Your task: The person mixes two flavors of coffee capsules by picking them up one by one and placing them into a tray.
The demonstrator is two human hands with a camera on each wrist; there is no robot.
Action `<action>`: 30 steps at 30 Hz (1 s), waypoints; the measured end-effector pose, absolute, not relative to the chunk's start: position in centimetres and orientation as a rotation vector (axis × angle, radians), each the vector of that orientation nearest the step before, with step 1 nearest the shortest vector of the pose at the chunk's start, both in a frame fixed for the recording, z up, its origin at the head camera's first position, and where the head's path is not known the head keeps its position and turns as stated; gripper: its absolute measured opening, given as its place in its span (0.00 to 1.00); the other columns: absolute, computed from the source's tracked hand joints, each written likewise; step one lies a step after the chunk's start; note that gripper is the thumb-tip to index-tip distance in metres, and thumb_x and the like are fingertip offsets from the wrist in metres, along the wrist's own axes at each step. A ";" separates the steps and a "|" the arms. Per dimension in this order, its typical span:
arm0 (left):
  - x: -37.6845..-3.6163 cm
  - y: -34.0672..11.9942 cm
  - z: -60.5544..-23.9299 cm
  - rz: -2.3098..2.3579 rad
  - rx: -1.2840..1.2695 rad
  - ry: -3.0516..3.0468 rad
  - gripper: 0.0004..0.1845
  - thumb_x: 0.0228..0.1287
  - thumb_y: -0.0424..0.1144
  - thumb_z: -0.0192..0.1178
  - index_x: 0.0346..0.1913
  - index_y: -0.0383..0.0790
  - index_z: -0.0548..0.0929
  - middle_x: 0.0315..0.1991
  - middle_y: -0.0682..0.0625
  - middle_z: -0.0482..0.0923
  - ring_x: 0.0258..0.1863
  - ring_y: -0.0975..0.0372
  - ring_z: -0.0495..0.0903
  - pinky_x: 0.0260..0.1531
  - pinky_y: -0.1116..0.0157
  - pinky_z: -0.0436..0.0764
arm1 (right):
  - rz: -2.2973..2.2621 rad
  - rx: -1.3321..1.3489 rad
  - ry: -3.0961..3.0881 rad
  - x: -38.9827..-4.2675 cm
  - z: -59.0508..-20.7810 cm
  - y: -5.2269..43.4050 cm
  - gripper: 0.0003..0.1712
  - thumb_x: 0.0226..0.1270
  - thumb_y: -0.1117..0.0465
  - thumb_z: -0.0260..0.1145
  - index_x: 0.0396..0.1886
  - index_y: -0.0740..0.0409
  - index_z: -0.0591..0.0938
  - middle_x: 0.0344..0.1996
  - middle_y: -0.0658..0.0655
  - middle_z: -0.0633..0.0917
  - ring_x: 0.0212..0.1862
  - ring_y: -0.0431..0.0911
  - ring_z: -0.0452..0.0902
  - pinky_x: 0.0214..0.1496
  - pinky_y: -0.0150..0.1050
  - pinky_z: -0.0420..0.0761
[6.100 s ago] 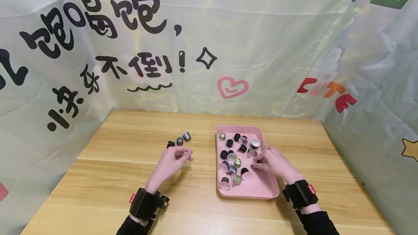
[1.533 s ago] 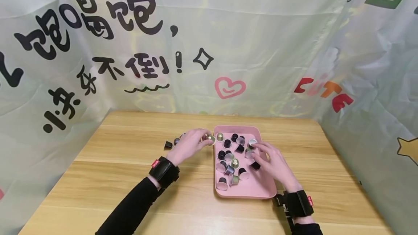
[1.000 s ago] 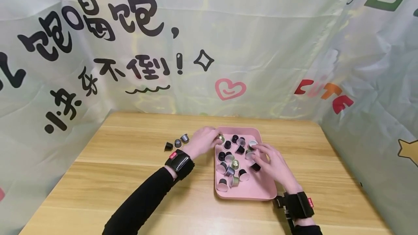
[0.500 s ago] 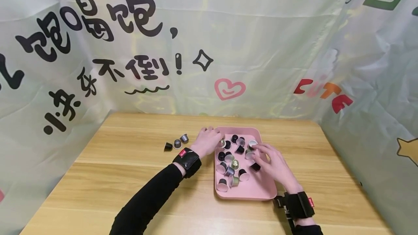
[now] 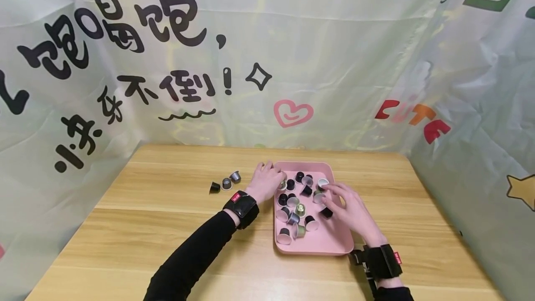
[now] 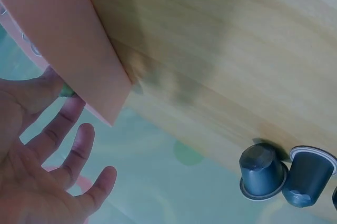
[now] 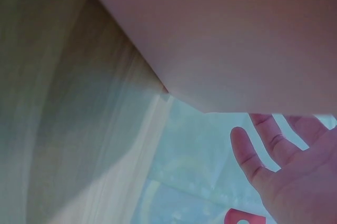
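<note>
Inside the far left corner of the pink tray (image 5: 317, 245), my left hand (image 5: 264, 184) pinches a green coffee capsule (image 6: 67, 91) between thumb and index finger; its other fingers are spread. Most of that capsule is hidden by the fingers and the tray wall. My right hand (image 5: 351, 208) hovers at the tray's right side, fingers loosely bent, close to a white-rimmed capsule (image 5: 322, 183) and a pale-lidded one (image 5: 319, 198). Under its thumb lies a black capsule (image 5: 326, 212). In the right wrist view, the tray wall hides its fingertips.
Several more capsules, black, green and blue-grey, stand or lie in the tray, such as a green one (image 5: 299, 231) near the front. On the table (image 5: 167, 226) left of the tray are a black capsule (image 5: 215, 187) and two grey ones (image 5: 226, 183). A printed cloth (image 5: 251, 36) hangs behind.
My left hand has moved right from the table, bringing a green capsule over the tray's left rim and down inside. My right hand shifted slightly up earlier; for the last second and a half it stays still.
</note>
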State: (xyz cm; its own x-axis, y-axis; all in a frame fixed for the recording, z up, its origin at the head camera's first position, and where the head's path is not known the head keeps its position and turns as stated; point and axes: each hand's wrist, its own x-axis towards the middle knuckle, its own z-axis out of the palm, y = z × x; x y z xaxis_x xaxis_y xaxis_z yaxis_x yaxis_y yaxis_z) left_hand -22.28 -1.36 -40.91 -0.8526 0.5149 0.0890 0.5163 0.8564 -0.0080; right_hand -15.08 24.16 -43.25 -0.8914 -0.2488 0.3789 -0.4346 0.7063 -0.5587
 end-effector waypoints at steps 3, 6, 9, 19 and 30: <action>-22.2 -1.4 -41.1 -0.002 -0.814 -2.945 0.17 0.63 0.40 0.67 0.55 0.53 0.85 0.58 0.51 0.79 0.61 0.53 0.72 0.70 0.47 0.68 | 0.964 0.535 -2.641 -15.1 -43.3 24.2 0.22 0.64 0.62 0.71 0.58 0.61 0.82 0.57 0.66 0.83 0.62 0.65 0.77 0.64 0.70 0.72; -22.1 -1.5 -41.2 -0.021 -0.818 -2.941 0.20 0.60 0.35 0.68 0.55 0.53 0.85 0.59 0.52 0.79 0.62 0.53 0.72 0.70 0.47 0.69 | 0.964 0.535 -2.641 -15.0 -43.2 24.1 0.22 0.65 0.62 0.71 0.58 0.61 0.82 0.57 0.67 0.83 0.62 0.66 0.76 0.64 0.70 0.71; -21.8 -1.6 -41.3 -0.100 -0.820 -2.937 0.19 0.61 0.36 0.67 0.55 0.54 0.84 0.60 0.52 0.80 0.63 0.52 0.72 0.70 0.46 0.68 | 0.966 0.533 -2.642 -15.0 -43.2 24.1 0.22 0.64 0.63 0.71 0.57 0.61 0.82 0.58 0.67 0.83 0.62 0.67 0.76 0.64 0.71 0.71; -20.2 -3.1 -41.4 -0.393 -0.819 -2.834 0.17 0.69 0.42 0.63 0.58 0.49 0.82 0.66 0.47 0.77 0.60 0.48 0.76 0.65 0.42 0.72 | 0.967 0.534 -2.635 -15.0 -43.2 24.1 0.22 0.64 0.63 0.71 0.57 0.62 0.82 0.57 0.68 0.83 0.62 0.66 0.76 0.64 0.70 0.71; -17.9 -5.9 -41.5 -0.558 -0.724 -2.819 0.21 0.71 0.46 0.61 0.64 0.45 0.78 0.60 0.45 0.81 0.62 0.48 0.76 0.67 0.40 0.70 | 0.949 0.552 -2.626 -15.0 -42.9 24.1 0.22 0.64 0.63 0.71 0.58 0.63 0.82 0.56 0.67 0.83 0.61 0.66 0.77 0.64 0.69 0.72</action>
